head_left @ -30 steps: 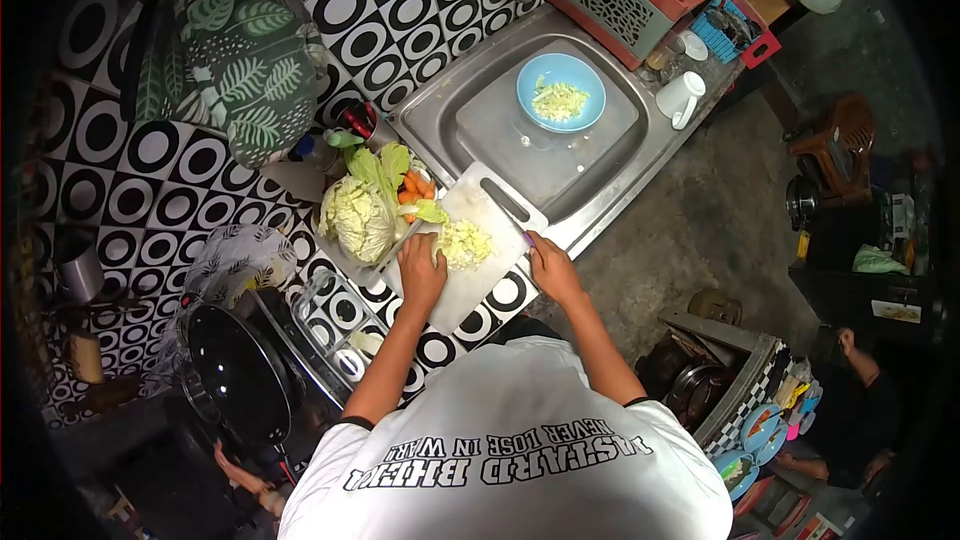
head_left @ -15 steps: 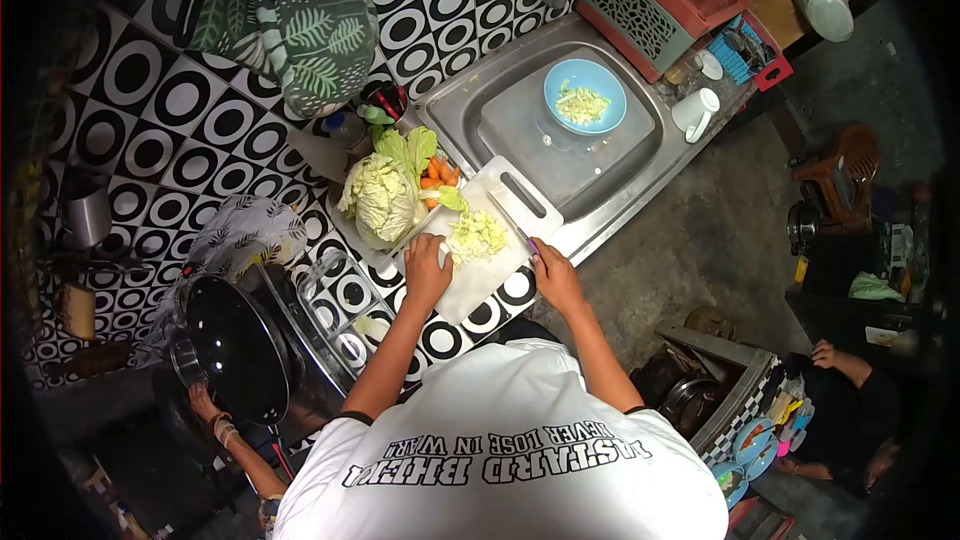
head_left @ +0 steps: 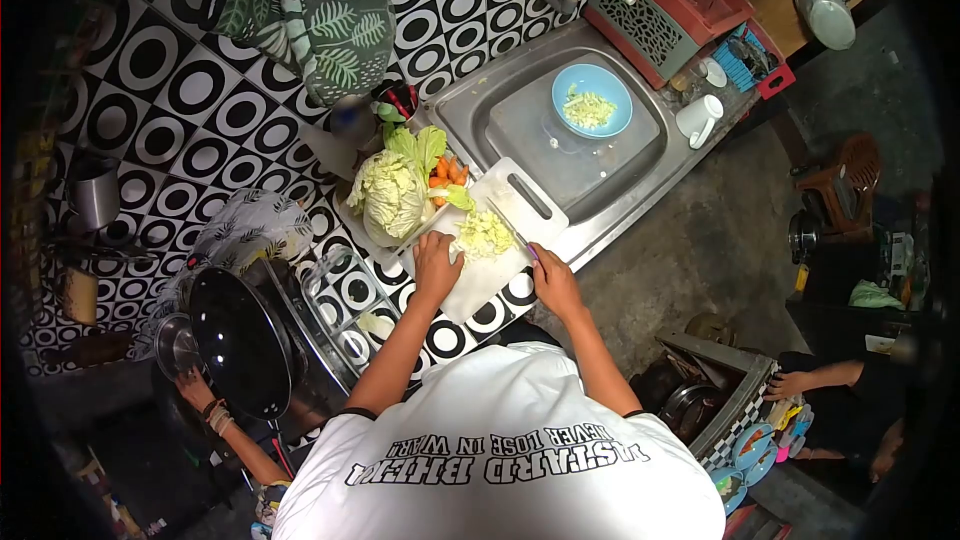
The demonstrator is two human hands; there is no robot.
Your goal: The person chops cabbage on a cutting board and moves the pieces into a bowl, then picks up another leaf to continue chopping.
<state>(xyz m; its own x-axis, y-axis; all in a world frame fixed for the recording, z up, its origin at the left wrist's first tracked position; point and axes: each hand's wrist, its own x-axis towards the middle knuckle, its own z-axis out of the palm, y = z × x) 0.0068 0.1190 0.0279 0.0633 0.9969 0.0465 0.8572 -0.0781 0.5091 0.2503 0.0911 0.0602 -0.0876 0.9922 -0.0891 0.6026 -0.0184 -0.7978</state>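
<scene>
My right hand point(head_left: 557, 282) is closed around the purple handle of a knife point(head_left: 531, 251), whose blade lies along the right side of a pile of chopped cabbage point(head_left: 486, 234). The pile rests on a white cutting board point(head_left: 478, 287) with a slotted handle end. On the board's left part, my left hand point(head_left: 437, 265) lies with fingers apart, close to the chopped pieces and apparently holding nothing. A whole cabbage point(head_left: 388, 196) with loose green leaves sits beyond it, beside several orange carrots point(head_left: 448, 173).
A blue bowl point(head_left: 622, 118) of chopped pieces stands in the steel sink point(head_left: 560, 202). Right of it are a white mug point(head_left: 699, 117) and a red crate point(head_left: 650, 25). At left, another person's hand point(head_left: 190, 385) is near a black wok point(head_left: 240, 340). A second person sits at far right.
The view has shifted slightly. My hands keep nearly the same places on the board and knife. The person at right has stretched an arm toward the low table; the hand near the wok has shifted.
</scene>
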